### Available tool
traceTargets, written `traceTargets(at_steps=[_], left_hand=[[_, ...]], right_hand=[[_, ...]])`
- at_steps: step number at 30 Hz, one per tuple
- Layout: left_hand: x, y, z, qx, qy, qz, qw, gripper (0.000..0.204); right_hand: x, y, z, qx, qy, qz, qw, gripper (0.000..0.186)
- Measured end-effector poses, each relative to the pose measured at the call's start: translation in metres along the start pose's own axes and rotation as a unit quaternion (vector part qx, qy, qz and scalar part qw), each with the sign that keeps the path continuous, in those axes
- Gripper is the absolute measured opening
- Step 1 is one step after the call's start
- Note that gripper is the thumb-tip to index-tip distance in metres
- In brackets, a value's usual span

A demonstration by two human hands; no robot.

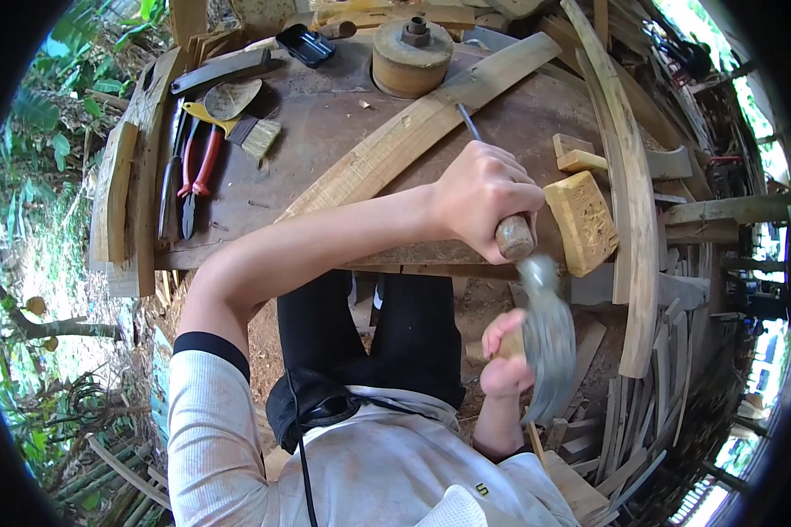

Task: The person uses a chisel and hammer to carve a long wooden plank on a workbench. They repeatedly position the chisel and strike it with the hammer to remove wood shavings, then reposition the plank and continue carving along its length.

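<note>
My left hand (pixel 492 198) is closed around the wooden handle (pixel 514 237) of a chisel, whose thin steel shaft (pixel 468 120) meets a long pale board (pixel 378 154) lying diagonally across the bench. My right hand (pixel 507 369) grips a hammer by its wooden handle below the chisel's butt; the metal head (pixel 547 342) is smeared by motion, beside the butt. Right of my left hand lie a carved yellowish wooden block (pixel 580 224) and a smaller pale wood piece (pixel 578 161).
The bench (pixel 316 114) holds red-handled pliers (pixel 200 167), a yellow-handled brush (pixel 255 136), a black tray (pixel 308 46) and a round wooden piece with a bolt (pixel 411 66). Long planks (pixel 642 281) border the right, stacked boards (pixel 114 189) the left. Plants grow at far left.
</note>
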State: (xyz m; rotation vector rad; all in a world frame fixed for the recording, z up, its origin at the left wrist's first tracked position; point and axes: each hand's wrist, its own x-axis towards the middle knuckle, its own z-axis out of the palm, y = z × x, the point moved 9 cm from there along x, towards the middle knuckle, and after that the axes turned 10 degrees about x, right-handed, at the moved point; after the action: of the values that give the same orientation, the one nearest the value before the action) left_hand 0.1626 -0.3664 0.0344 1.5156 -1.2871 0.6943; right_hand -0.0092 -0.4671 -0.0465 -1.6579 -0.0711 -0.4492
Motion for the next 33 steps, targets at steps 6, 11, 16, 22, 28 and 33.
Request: traceTargets(at_steps=[6, 11, 16, 22, 28, 33], left_hand=[[-0.01, 0.0, 0.005, 0.019, -0.023, 0.021, 0.999, 0.024], [-0.011, 0.003, 0.014, 0.036, -0.034, 0.03, 0.998, 0.027], [-0.016, 0.0, 0.015, 0.04, -0.042, 0.034, 0.998, 0.028], [-0.02, -0.003, 0.016, 0.044, -0.05, 0.037, 0.997, 0.029], [-0.02, -0.018, 0.015, 0.068, -0.073, 0.056, 0.993, 0.03], [-0.015, -0.021, 0.012, 0.09, -0.051, 0.044, 0.994, 0.028]], right_hand=[[-0.001, 0.007, 0.004, 0.114, 0.043, 0.001, 0.993, 0.031], [-0.008, 0.008, -0.002, 0.151, 0.047, -0.121, 0.98, 0.028], [-0.013, 0.018, 0.003, 0.109, 0.07, -0.089, 0.988, 0.029], [-0.01, 0.013, 0.01, 0.095, 0.054, -0.04, 0.993, 0.027], [-0.016, 0.036, 0.008, 0.126, 0.038, 0.02, 0.991, 0.026], [-0.016, 0.048, 0.011, 0.084, 0.027, 0.054, 0.995, 0.056]])
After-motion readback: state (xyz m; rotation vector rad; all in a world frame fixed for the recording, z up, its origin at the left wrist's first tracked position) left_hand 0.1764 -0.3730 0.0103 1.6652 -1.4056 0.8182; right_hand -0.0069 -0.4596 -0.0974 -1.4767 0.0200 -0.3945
